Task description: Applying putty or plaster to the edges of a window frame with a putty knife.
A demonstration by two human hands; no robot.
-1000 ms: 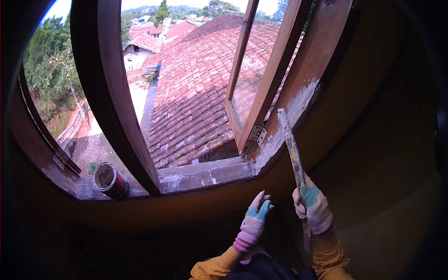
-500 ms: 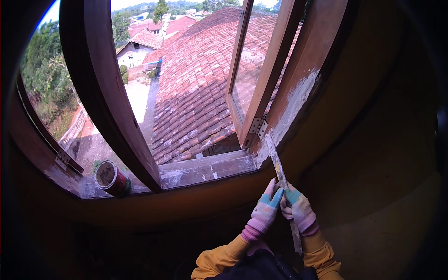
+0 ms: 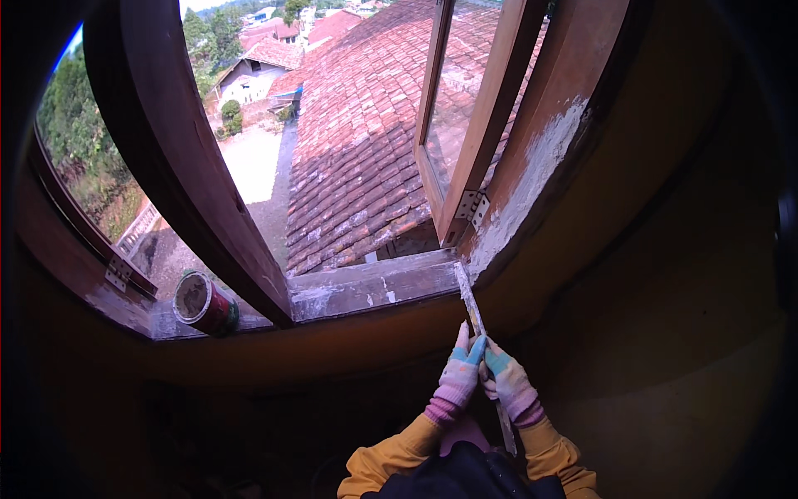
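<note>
Gloves are covering both hands, and the right hand [image 3: 509,387] is wrapping its fingers around a long flat scraper [image 3: 475,313], whose far tip is touching the sill [image 3: 366,287] at the near right corner of the window frame [image 3: 532,179]. The left hand [image 3: 460,376] is lying just left of the blade, fingers pressed together and resting against it. A can [image 3: 204,303] is sitting on the sill, well apart to the left.
</note>
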